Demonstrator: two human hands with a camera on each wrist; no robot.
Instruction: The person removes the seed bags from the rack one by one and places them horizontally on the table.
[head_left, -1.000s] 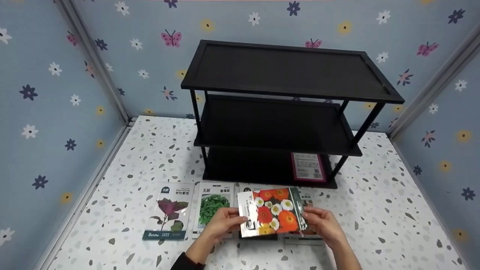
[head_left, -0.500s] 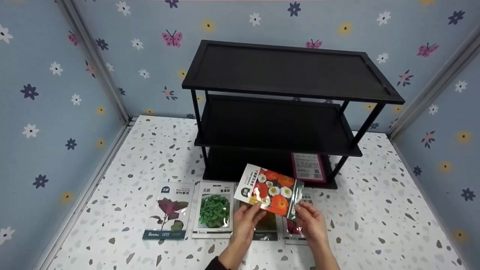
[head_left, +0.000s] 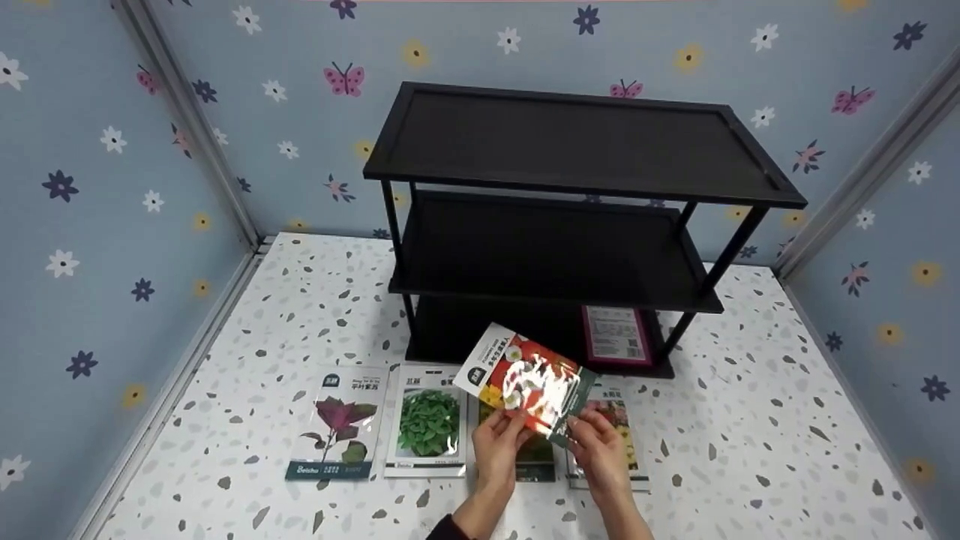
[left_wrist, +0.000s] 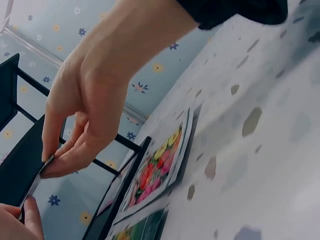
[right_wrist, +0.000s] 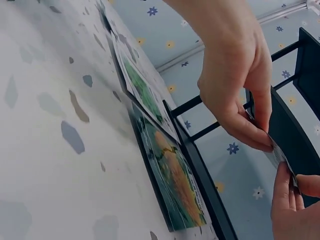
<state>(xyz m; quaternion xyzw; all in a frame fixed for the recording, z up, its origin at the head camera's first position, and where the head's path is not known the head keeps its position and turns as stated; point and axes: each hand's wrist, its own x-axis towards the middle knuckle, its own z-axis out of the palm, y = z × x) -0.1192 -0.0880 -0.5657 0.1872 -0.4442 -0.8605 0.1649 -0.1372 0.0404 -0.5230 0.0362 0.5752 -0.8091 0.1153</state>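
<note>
Both hands hold a glossy seed packet (head_left: pixel 523 377) printed with red and white flowers, tilted above the table in front of the black three-tier rack (head_left: pixel 577 142). My left hand (head_left: pixel 508 426) pinches its near lower edge, and my right hand (head_left: pixel 579 429) pinches the lower right corner. In the left wrist view the left hand (left_wrist: pixel 52 162) grips the thin packet edge (left_wrist: pixel 31 187) between thumb and fingers. Seen from the right wrist, the right hand (right_wrist: pixel 260 137) pinches the packet (right_wrist: pixel 278 156), with the other hand's fingers below it.
Several seed packets lie in a row on the speckled table: a purple-leaf one (head_left: pixel 335 424), a green-leaf one (head_left: pixel 430 420), a dark one (head_left: pixel 534 454) and a flowered one (head_left: pixel 619 420) under the hands. A pink-edged packet (head_left: pixel 616 335) lies on the rack's bottom shelf. Walls close in on three sides.
The flower packet has risen from the row and moved forward toward the rack, tilting to the left. Both hands have drawn closer together under it.
</note>
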